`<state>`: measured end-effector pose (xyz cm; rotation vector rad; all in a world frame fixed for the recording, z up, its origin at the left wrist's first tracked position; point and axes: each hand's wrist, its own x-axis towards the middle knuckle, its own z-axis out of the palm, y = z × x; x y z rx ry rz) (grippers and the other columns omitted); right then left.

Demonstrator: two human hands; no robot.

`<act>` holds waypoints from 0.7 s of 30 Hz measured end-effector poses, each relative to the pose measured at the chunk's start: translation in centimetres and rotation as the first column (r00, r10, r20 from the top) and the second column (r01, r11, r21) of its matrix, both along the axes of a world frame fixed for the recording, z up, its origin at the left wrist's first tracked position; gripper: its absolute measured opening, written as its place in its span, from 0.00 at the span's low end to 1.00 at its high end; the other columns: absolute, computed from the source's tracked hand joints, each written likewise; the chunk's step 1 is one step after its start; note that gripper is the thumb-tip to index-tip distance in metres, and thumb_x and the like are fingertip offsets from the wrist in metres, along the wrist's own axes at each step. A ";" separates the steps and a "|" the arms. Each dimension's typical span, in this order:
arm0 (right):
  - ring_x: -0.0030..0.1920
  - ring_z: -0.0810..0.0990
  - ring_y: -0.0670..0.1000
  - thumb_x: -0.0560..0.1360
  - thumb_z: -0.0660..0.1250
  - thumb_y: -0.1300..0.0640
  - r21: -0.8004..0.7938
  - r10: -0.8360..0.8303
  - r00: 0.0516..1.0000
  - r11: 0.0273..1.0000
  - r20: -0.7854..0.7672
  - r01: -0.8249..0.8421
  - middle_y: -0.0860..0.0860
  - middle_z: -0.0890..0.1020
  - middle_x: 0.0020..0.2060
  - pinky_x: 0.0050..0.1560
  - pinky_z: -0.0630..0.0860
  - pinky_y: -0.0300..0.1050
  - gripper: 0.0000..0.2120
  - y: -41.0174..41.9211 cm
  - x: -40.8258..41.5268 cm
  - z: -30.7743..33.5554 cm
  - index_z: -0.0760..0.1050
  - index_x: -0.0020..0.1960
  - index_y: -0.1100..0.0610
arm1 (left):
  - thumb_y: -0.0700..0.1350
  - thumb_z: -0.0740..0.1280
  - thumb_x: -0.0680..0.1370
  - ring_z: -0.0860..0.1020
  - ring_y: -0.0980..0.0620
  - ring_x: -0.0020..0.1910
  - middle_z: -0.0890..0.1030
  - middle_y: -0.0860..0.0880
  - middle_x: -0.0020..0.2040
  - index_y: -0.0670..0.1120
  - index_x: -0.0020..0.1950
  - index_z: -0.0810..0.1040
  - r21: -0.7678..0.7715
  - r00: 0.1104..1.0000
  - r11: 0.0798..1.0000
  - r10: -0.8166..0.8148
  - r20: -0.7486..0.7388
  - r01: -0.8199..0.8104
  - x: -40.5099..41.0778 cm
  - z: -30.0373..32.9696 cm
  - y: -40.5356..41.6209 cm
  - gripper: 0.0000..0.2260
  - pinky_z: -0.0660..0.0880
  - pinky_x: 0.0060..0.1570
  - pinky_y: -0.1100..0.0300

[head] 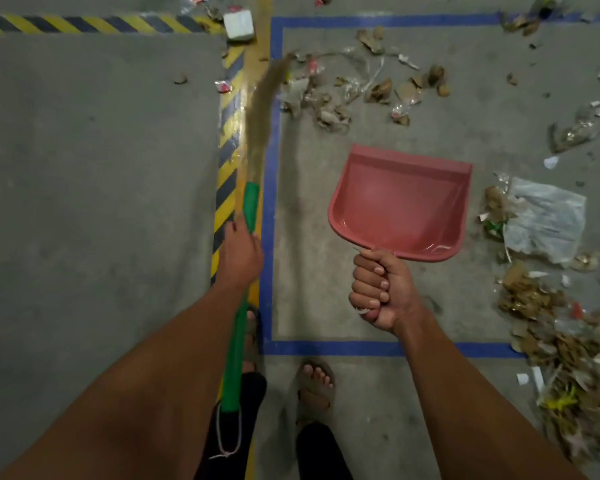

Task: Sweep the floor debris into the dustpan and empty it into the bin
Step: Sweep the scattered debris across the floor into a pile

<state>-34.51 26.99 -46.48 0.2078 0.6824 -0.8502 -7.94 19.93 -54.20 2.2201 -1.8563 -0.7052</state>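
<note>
My left hand (pixel 239 252) grips the green handle of a broom (pixel 246 209). Its brown bristles (pixel 262 109) stretch forward, blurred, and their tip reaches the near edge of a litter pile (pixel 329 98) of torn cardboard and wrappers. My right hand (pixel 378 292) is curled round the handle of a red dustpan (pixel 400 202), which is held above the floor with nothing in it, its mouth pointing away from me. No bin is in view.
Blue tape (pixel 333 348) frames a floor square; a yellow-black hazard stripe (pixel 227 188) runs along its left. A second pile (pixel 568 341) and a plastic sheet (pixel 544 220) lie at right. A white box (pixel 238 24) sits at top. My sandalled feet (pixel 314 382) stand below.
</note>
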 end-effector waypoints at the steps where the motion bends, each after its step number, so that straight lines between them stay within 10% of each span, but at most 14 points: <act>1: 0.16 0.54 0.44 0.81 0.58 0.57 -0.003 0.007 1.000 1.000 -0.003 -0.007 0.45 0.59 0.17 0.18 0.54 0.36 0.20 -1.0 0.7 0.1 0.61 0.30 0.51 | 0.43 0.61 0.84 0.74 0.32 0.60 0.72 0.33 0.64 0.35 0.78 0.63 0.004 0.997 0.998 0.070 0.014 -0.070 1.0 0.0 -1.1 0.24 0.71 0.58 0.42; 7: 0.17 0.52 0.44 0.80 0.59 0.56 -0.013 0.066 0.998 0.998 0.007 -0.066 0.45 0.59 0.17 0.20 0.50 0.36 0.21 -5.0 3.6 -1.1 0.61 0.29 0.51 | 0.44 0.61 0.84 0.74 0.32 0.64 0.74 0.32 0.65 0.34 0.69 0.70 0.261 0.970 0.934 0.236 0.059 -0.243 3.9 -2.2 -8.8 0.18 0.71 0.62 0.44; 15: 0.17 0.52 0.44 0.80 0.58 0.56 0.048 0.050 0.998 0.998 -0.031 -0.048 0.45 0.59 0.17 0.20 0.49 0.37 0.20 -8.6 7.2 -2.4 0.61 0.30 0.51 | 0.44 0.63 0.84 0.75 0.34 0.60 0.75 0.35 0.61 0.42 0.77 0.67 0.361 0.854 0.776 -0.496 -0.158 0.518 4.0 -3.8 -13.1 0.21 0.72 0.53 0.47; 21: 0.17 0.52 0.44 0.81 0.57 0.56 0.038 0.052 0.998 0.998 -0.035 -0.051 0.45 0.59 0.17 0.19 0.50 0.36 0.21 -12.9 10.1 -1.7 0.60 0.30 0.51 | 0.45 0.64 0.84 0.76 0.38 0.58 0.73 0.40 0.65 0.43 0.82 0.61 0.153 0.776 0.765 -0.593 -0.214 0.626 9.2 -3.0 -14.4 0.27 0.75 0.54 0.47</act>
